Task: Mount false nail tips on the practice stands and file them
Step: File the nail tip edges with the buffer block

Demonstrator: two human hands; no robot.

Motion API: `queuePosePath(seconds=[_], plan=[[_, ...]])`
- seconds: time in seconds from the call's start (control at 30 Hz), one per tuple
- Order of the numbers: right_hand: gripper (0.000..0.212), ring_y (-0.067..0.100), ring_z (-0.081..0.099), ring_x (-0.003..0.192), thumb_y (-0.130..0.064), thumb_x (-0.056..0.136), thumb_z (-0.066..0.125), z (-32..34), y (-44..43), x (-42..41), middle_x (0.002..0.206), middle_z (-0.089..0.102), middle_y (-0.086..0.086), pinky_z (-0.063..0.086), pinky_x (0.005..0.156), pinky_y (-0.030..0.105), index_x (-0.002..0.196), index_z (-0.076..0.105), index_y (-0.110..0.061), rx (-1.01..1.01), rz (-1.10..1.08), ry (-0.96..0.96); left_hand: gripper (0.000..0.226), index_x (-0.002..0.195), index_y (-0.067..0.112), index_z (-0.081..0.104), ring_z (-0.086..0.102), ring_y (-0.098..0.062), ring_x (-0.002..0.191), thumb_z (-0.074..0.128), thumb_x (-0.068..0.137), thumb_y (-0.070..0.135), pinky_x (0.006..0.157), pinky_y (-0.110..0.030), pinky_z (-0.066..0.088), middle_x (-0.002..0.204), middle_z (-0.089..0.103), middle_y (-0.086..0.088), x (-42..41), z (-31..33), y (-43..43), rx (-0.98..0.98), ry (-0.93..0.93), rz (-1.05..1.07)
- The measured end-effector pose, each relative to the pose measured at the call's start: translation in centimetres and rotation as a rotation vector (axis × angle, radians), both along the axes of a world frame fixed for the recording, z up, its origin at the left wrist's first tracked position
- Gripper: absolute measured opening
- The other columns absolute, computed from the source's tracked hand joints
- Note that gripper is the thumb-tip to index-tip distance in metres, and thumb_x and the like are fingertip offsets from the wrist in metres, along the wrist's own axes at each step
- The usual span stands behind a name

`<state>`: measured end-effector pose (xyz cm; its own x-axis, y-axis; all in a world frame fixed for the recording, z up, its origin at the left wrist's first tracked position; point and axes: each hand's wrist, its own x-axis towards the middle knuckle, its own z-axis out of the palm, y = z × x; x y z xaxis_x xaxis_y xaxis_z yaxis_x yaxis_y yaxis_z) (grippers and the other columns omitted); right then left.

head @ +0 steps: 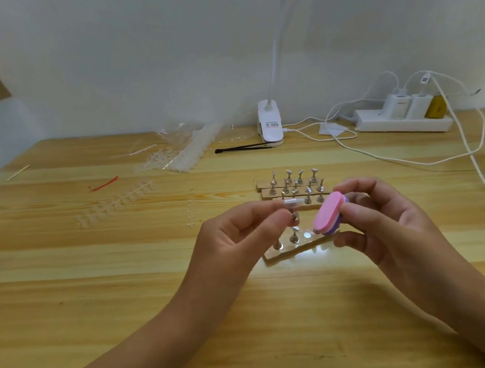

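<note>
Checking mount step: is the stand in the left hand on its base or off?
Off. The left hand pinches the stand, nail tip on top, above the base; one round spot there is bare.

Pale wall (136, 61) behind wooden table (68, 287)

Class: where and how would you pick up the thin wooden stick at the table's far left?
Pinch the wooden stick mid-length, from above, fingers on its two long sides. It lies flat, slender and apart from other things, so a central grip should balance it.
</note>
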<state>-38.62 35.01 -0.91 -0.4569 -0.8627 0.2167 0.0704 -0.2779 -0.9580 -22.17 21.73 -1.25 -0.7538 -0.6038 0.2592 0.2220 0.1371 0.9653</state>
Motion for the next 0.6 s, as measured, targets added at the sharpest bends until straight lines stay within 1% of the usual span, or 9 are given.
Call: queuePosePath(seconds=[0.07, 0.1, 0.2, 0.27, 0.33, 0.4, 0.43, 0.53, 0.6], plan=[[0.045, 0.014, 0.068, 0.08, -0.05, 0.066, 0.083, 0.0, 0.1, 0.4, 0.085, 0.069, -0.004, 0.055, 0.069, 0.023, 0.101, 0.07, -0.027, 0.006, 0.019, 0.044, 0.029, 0.097, 0.028, 0.079, 0.069, -0.011, 0.104, 0.061, 0.085, 0.047, 0.094, -0.022, 0.049, 0.1, 0.077, 0.003, 0.1, 0.0, 0.1, 0.01, 0.018, -0.007], [0.045, 0.015, 0.068, 0.079, -0.051, 0.067, 0.082, 0.0, 0.1, 0.5, 0.086, 0.07, -0.004, 0.055, 0.069, 0.023, 0.102, 0.069, -0.026, 0.011, 0.015, 0.064, 0.028, 0.095, 0.029, 0.079, 0.069, -0.011, 0.103, 0.061, 0.085, 0.048, 0.094, -0.022, 0.049, 0.099, 0.077, 0.003, 0.0, 0.0, 0.2, 0.017, 0.018, -0.005], [0.043, 0.015, 0.068, 0.078, -0.049, 0.069, 0.081, 0.2, 0.3, 0.8, 0.091, 0.071, 0.001, 0.055, 0.069, 0.023, 0.103, 0.07, -0.026, 0.008, 0.008, 0.117, 0.02, 0.094, 0.03, 0.079, 0.069, -0.017, 0.097, 0.074, 0.083, 0.045, 0.082, -0.012, 0.05, 0.096, 0.076, 0.002, -0.1, -0.1, 0.5, 0.039, -0.021, 0.001], [0.034, 0.013, 0.068, 0.078, -0.042, 0.074, 0.08, 0.2, 0.3, 1.1, 0.092, 0.073, 0.002, 0.055, 0.071, 0.022, 0.103, 0.072, -0.027, 0.008, 0.002, 0.165, 0.025, 0.101, 0.031, 0.077, 0.07, -0.012, 0.098, 0.077, 0.078, 0.04, 0.082, -0.012, 0.051, 0.1, 0.075, 0.003, -0.3, -0.2, 0.5, 0.061, -0.049, -0.014], [0.029, 0.011, 0.069, 0.078, -0.033, 0.074, 0.075, 0.2, 0.3, 1.3, 0.091, 0.074, 0.002, 0.054, 0.072, 0.02, 0.103, 0.073, -0.028, 0.024, -0.012, 0.22, 0.033, 0.11, 0.035, 0.074, 0.068, -0.011, 0.104, 0.075, 0.077, 0.035, 0.093, -0.021, 0.051, 0.103, 0.074, 0.005, -0.3, -0.5, 0.4, 0.052, -0.062, -0.027], [0.027, 0.011, 0.07, 0.08, -0.029, 0.074, 0.074, 0.1, 0.3, 1.5, 0.091, 0.075, 0.001, 0.054, 0.074, 0.019, 0.101, 0.073, -0.026, 0.017, -0.006, 0.247, 0.035, 0.112, 0.032, 0.073, 0.067, -0.011, 0.108, 0.077, 0.077, 0.034, 0.1, -0.031, 0.05, 0.106, 0.074, 0.007, -0.3, -0.6, 0.4, 0.02, -0.082, -0.048], [0.025, 0.012, 0.071, 0.083, -0.027, 0.075, 0.076, 0.1, 0.2, 1.5, 0.093, 0.075, 0.002, 0.055, 0.076, 0.02, 0.1, 0.073, -0.026, -0.001, -0.013, 0.243, 0.033, 0.11, 0.03, 0.074, 0.066, -0.011, 0.109, 0.076, 0.077, 0.036, 0.1, -0.031, 0.049, 0.108, 0.074, 0.006, -0.3, -0.6, 0.4, 0.008, -0.095, -0.057], [0.024, 0.018, 0.071, 0.088, -0.027, 0.076, 0.079, -0.2, 0.3, 1.4, 0.097, 0.074, 0.005, 0.056, 0.08, 0.026, 0.099, 0.073, -0.026, -0.053, -0.08, 0.213, 0.027, 0.104, 0.029, 0.075, 0.067, -0.008, 0.105, 0.074, 0.077, 0.034, 0.096, -0.024, 0.05, 0.106, 0.074, 0.007, -0.3, -0.6, 0.4, 0.022, -0.112, -0.048], [0.024, 0.018, 0.072, 0.088, -0.031, 0.078, 0.079, -0.3, 0.3, 1.6, 0.097, 0.074, 0.005, 0.057, 0.079, 0.025, 0.1, 0.071, -0.025, -0.023, -0.032, 0.232, 0.028, 0.103, 0.023, 0.075, 0.068, -0.013, 0.104, 0.072, 0.078, 0.033, 0.094, -0.025, 0.052, 0.104, 0.075, 0.002, -0.3, -0.8, 0.4, 0.03, -0.118, -0.048]])
